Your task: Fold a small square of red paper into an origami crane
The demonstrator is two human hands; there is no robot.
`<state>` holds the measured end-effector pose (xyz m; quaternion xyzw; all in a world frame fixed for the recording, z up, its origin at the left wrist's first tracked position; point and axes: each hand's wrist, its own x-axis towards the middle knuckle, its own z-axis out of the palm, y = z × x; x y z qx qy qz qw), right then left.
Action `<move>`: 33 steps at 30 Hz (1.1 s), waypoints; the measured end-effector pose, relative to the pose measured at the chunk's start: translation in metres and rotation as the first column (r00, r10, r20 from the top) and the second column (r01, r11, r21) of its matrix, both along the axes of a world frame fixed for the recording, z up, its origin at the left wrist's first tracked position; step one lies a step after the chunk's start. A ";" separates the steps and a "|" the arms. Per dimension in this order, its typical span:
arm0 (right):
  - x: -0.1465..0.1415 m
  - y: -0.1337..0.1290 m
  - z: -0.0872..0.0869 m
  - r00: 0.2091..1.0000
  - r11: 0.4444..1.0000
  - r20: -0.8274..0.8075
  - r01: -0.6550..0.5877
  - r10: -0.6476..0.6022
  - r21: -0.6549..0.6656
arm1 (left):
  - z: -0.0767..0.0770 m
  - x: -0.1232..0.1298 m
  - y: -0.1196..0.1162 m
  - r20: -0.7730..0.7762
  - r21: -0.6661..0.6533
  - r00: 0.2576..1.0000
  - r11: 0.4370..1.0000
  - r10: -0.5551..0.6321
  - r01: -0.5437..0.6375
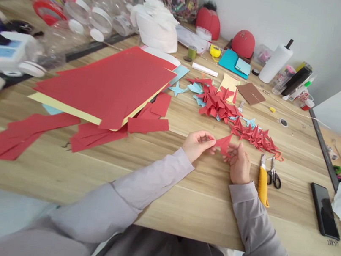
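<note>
Between my two hands is a piece of folded red paper (223, 144), pointed at its upper corner. My left hand (199, 145) pinches its left side between thumb and fingers. At its right lower edge, the fingers of my right hand (239, 162) are closed on it. Just beyond my hands lies a heap of folded red paper stars (217, 103), with a row of more red stars (254, 135) to the right. Some light blue folded pieces lie among them, and one blue star (178, 89) sits apart on the left.
Large red sheets (110, 80) and cut red strips (25, 134) cover the left. A yellow-handled knife (263, 184), scissors (274, 175) and a phone (325, 210) lie to the right. Plastic bottles (79, 7) crowd the back left. A paper roll (276, 63) stands at the back right.
</note>
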<state>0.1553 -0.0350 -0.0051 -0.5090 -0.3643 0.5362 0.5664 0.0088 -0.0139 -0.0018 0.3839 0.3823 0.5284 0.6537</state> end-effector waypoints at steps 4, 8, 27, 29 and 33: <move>-0.004 -0.003 -0.001 0.990 0.991 0.103 -0.107 0.099 0.077 | -0.005 0.001 0.003 -0.021 -0.024 0.998 0.998 0.060 -0.061; -0.006 -0.004 -0.008 0.988 0.990 0.141 -0.083 0.067 0.110 | -0.006 0.002 0.002 -0.128 0.024 0.992 1.000 0.012 -0.009; -0.008 -0.005 -0.017 0.982 0.974 0.153 -0.135 0.108 0.179 | -0.015 0.001 0.002 -0.169 0.129 0.977 0.980 -0.129 0.152; -0.008 -0.005 -0.016 0.984 0.975 0.134 -0.138 0.116 0.174 | -0.016 0.002 0.001 -0.147 0.123 0.982 0.983 -0.115 0.133; -0.005 -0.004 -0.015 0.979 0.974 0.128 -0.175 0.157 0.147 | -0.018 0.003 0.000 -0.071 0.074 0.980 0.979 -0.183 0.188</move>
